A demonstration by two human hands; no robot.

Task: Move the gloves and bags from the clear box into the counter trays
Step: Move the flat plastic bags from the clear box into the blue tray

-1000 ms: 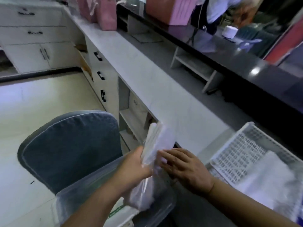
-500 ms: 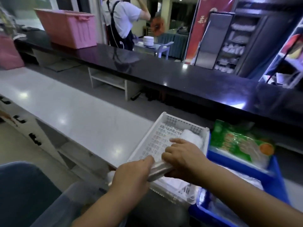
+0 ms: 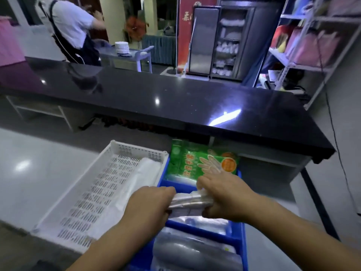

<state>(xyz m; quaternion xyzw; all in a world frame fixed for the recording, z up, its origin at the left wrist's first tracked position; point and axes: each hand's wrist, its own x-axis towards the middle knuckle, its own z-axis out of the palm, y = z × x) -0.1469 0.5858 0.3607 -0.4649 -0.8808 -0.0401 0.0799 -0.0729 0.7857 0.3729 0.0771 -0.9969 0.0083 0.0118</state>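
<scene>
We grip a flat pack of clear bags (image 3: 190,200) at both ends, left hand (image 3: 148,206) and right hand (image 3: 224,198) curled round it, over the blue tray (image 3: 183,188) (other packs fill its compartments), with the green glove packet (image 3: 199,161) just beyond and the white tray (image 3: 136,146) alongside.

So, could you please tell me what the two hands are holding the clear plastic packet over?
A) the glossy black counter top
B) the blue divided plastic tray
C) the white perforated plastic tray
B: the left hand and right hand each grip one end of the clear plastic packet above the blue divided plastic tray, to the right of the white perforated plastic tray.
</scene>
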